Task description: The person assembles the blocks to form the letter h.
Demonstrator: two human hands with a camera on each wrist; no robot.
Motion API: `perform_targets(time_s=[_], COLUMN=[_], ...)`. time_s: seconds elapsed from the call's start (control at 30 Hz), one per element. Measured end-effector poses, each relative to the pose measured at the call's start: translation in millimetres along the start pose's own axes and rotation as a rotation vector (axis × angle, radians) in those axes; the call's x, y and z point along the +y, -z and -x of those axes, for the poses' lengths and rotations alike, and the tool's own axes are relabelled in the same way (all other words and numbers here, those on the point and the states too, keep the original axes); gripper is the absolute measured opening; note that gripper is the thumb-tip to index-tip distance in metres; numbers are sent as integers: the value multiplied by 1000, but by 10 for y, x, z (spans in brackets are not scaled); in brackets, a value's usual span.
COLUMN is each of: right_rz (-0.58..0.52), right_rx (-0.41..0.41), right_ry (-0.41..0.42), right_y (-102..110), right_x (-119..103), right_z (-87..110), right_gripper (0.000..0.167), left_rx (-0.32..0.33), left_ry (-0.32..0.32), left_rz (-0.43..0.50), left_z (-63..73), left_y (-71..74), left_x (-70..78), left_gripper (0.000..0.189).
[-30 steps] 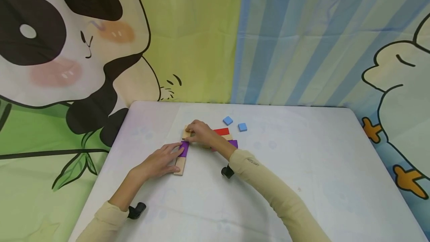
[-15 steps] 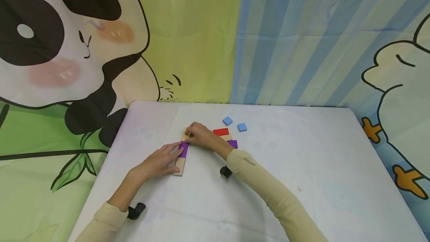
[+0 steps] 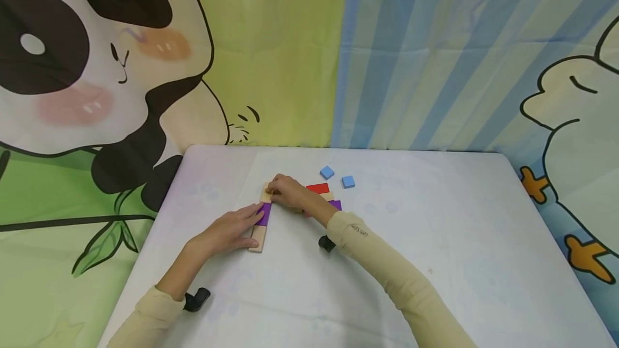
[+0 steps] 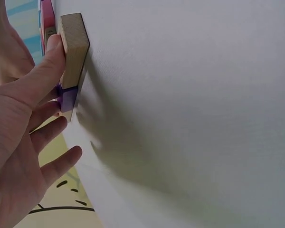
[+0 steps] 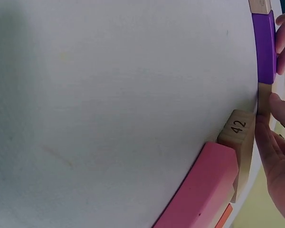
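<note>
Far wooden block [image 5: 264, 97] pinched by the right hand [image 3: 290, 193], end to end with two others.
The grip is closed to block width, thumb opposing fingers; the held block is pale and unpainted. Adjoining it, on the near side of the grip, is a glossy purple block [image 5: 263, 50], touched by the fingertips of the left hand [image 3: 229, 232], whose loosely extended fingers enclose nothing; its thumb contacts the near wooden block [image 4: 76, 52]. The right hand covers much of the held block; the pink block [image 5: 199, 185], right of the grip, is cut off in the right wrist view.
</note>
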State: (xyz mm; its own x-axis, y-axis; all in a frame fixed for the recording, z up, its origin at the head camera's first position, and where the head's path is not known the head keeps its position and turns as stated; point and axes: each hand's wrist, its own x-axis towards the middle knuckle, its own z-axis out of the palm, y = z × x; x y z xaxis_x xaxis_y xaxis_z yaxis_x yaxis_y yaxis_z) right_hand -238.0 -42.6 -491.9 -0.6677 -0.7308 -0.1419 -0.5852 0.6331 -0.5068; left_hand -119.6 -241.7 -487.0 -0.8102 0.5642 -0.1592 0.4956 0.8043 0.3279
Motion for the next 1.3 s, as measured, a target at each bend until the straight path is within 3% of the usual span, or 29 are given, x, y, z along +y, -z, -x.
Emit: perform_targets(time_s=[0.47,0.73,0.97,1.1,1.3], right_rz=[-14,-10,-179,-233,-330], right_rx=[21,-10,138,204,277], right_ry=[17,10,41,17,-38], right_y=[-13,91,218,217,120], right_x=[62,39,255,456,588], right_z=[-36,26,486,800,1195], right_gripper=[26,37,40,41,42], left_rx=[-2,-3,-21,-4,-9], left_ry=[19,20,36,28,15], left_rz=[-2,18,41,30,23], left_z=[-57,-56,-54,-52,-64], left_y=[-13,-15,-18,-10,-1], left_x=[-30,-33,-29,-60,-90], left_gripper=[87,87,85,84,84])
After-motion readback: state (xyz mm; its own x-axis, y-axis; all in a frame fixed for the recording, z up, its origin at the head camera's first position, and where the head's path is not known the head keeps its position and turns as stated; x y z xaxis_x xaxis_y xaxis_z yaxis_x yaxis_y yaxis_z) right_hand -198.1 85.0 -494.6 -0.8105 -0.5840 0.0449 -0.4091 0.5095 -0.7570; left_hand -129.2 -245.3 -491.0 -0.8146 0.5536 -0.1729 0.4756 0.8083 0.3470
